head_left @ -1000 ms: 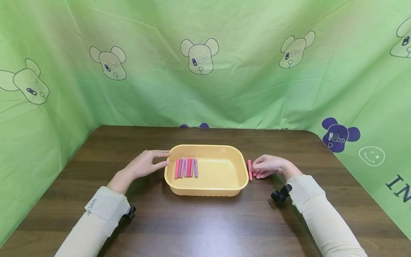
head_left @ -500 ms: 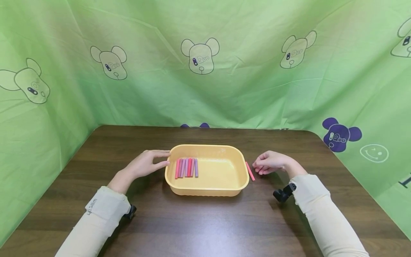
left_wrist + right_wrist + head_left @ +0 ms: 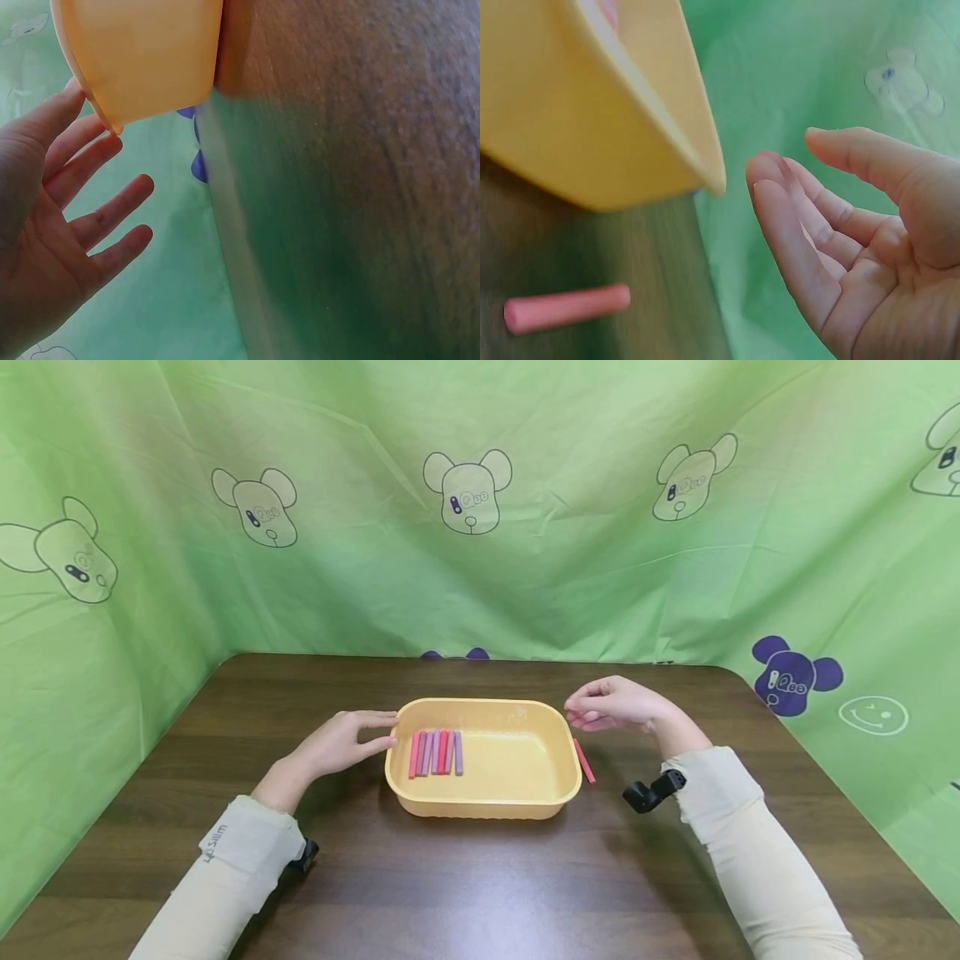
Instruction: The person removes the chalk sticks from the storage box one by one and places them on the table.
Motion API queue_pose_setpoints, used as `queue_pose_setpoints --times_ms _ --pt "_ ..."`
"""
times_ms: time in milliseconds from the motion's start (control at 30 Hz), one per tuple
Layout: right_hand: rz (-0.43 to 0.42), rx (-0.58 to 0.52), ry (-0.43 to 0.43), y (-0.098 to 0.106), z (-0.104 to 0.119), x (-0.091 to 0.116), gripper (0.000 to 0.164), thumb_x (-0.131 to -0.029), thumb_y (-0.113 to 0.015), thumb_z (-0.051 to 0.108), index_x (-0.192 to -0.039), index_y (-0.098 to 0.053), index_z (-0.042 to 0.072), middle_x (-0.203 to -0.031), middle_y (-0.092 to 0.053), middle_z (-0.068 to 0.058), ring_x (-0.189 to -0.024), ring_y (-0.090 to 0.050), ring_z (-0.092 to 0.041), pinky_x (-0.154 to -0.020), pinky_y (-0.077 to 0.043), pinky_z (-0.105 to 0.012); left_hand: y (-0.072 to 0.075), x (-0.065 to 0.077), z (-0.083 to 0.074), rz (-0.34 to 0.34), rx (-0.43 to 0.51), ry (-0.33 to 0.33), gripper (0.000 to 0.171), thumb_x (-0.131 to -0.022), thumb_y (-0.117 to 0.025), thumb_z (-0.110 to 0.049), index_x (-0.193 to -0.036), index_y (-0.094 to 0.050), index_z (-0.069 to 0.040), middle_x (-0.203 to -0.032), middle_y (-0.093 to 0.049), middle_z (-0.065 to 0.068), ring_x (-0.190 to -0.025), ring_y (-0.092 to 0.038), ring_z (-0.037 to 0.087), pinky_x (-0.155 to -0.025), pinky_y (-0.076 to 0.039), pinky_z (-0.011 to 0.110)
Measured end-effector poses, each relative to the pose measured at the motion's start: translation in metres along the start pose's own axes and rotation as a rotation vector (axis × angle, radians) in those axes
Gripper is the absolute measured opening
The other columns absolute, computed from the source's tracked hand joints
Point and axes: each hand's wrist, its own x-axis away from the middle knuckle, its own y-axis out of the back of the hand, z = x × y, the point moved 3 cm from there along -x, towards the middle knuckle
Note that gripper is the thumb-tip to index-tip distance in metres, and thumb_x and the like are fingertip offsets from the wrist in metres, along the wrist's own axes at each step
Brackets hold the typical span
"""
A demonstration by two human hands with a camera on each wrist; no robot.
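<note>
A pink chalk stick [image 3: 584,761] lies on the surface [image 3: 487,885], just outside the right wall of the yellow tub [image 3: 483,807], long axis running near to far, slightly slanted! The right hand [image 3: 611,703] is nearer, its grip empty, thumb parted from loosely bent fingers; the stick sits below, nearside of it. Opposite, the left hand [image 3: 341,745] touches the tub's rim, fingers spread.

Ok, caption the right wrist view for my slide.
Empty right hand near a yellow tub, a pink stick on the table.

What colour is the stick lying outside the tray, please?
The stick is pinkish red, best seen in the right wrist view.
</note>
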Motion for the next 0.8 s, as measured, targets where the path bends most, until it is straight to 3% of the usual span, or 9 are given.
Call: queue_pose_setpoints --times_ms 433,800 --pt "0.093 0.028 0.03 -0.037 0.04 -0.022 0.047 -0.091 -0.059 0.019 -0.123 -0.048 -0.015 -0.09 -0.069 0.002 -0.084 -0.065 -0.008 -0.087 -0.055 -0.029 0.0 0.0 -0.001 0.002 0.003 0.004 0.044 -0.09 -0.061 -0.031 -0.128 -0.058 -0.007 -0.133 -0.056 0.011 -0.128 -0.049 0.029 -0.107 -0.039 0.047" --pt "0.122 0.04 0.013 -0.06 0.054 -0.046 0.043 -0.09 -0.06 0.015 -0.121 -0.052 -0.014 -0.097 -0.07 -0.009 -0.08 -0.065 -0.006 -0.088 -0.055 -0.03 0.001 -0.001 -0.002 0.018 0.011 0.027 0.045 -0.09 -0.061 -0.032 -0.129 -0.057 -0.009 -0.135 -0.056 0.01 -0.129 -0.048 0.029 -0.107 -0.039 0.047"
